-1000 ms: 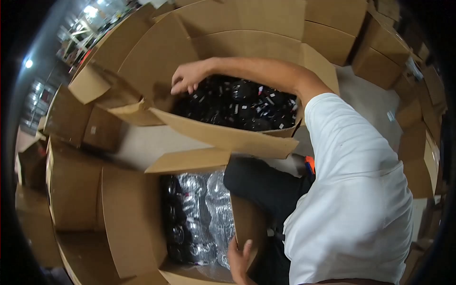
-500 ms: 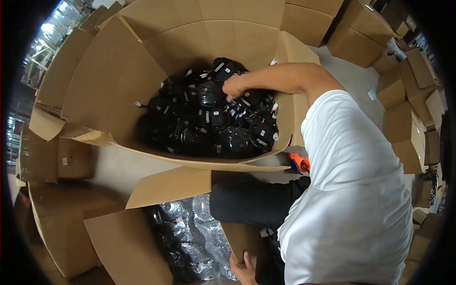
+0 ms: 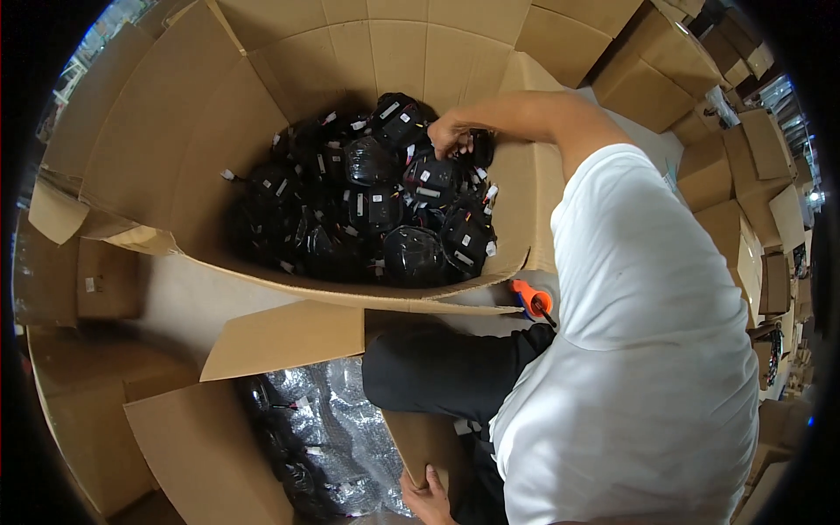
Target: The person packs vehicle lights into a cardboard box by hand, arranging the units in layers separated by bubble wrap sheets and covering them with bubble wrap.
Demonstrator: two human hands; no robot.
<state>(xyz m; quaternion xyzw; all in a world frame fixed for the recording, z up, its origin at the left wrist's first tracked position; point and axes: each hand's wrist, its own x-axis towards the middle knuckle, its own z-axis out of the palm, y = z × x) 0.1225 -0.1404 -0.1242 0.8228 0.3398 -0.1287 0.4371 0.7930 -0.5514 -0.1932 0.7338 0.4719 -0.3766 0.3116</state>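
Note:
Inside the large cardboard box (image 3: 472, 52), my right hand (image 3: 451, 137) reaches down with curled fingers. Its fingertips are at a dark piece (image 3: 481, 147) among the heap, and what they hold is partly hidden. Around it lie several black, rounded plastic units with white labels and wire connectors, such as a labelled unit (image 3: 433, 178) and one in clear wrap (image 3: 369, 161). My left hand (image 3: 426, 500) grips the near wall of a smaller open carton (image 3: 420, 437). Bubble wrap (image 3: 350, 420) lies in that carton beside dark wrapped units (image 3: 289, 468).
An orange and blue tool (image 3: 532, 299), perhaps a tape dispenser, is on the floor between the large box and my leg (image 3: 446, 366). My knee leans over the smaller carton. Closed cartons (image 3: 652, 61) stand beyond, and more boxes (image 3: 109, 420) at the left.
My right hand has moved right and up across the heap, away from the clear-wrapped unit. The view has shifted slightly. My left hand keeps its grip on the carton wall.

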